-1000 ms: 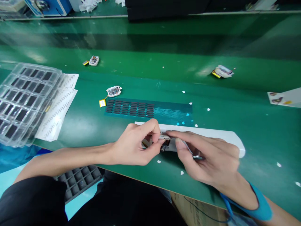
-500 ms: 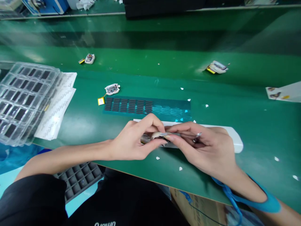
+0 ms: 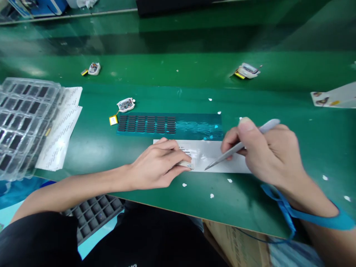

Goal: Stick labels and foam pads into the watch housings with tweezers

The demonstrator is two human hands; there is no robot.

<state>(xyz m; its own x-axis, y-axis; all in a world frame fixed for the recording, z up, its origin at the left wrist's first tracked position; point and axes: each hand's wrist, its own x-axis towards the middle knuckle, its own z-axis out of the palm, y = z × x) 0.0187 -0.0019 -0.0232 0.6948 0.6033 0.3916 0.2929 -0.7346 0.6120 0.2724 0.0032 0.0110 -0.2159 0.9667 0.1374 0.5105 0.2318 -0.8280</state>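
Note:
My left hand (image 3: 164,163) is closed around a small white device housing (image 3: 184,164), mostly hidden by the fingers, over the left part of a white label strip (image 3: 222,148). Grey metal tweezers (image 3: 236,147) are gripped in my right hand (image 3: 267,152), their tip pointing down and left close above the strip, a little right of the housing. Behind the strip lies a teal film sheet (image 3: 198,118) with rows of dark narrow pieces on its left half. A blue band circles my right wrist.
An opened white device (image 3: 126,105) with a yellow battery (image 3: 113,120) lies behind the film; similar devices (image 3: 94,69) (image 3: 247,70) sit farther back. Clear compartment trays (image 3: 25,122) rest on printed sheets (image 3: 59,144) at left. Small white stickers (image 3: 211,195) are scattered about. A grey grid tray (image 3: 96,213) is below the edge.
My right hand has left the housing and moved right, now with the tweezers pointing down at the strip. My left hand keeps the housing, turned knuckles up. The view has shifted slightly.

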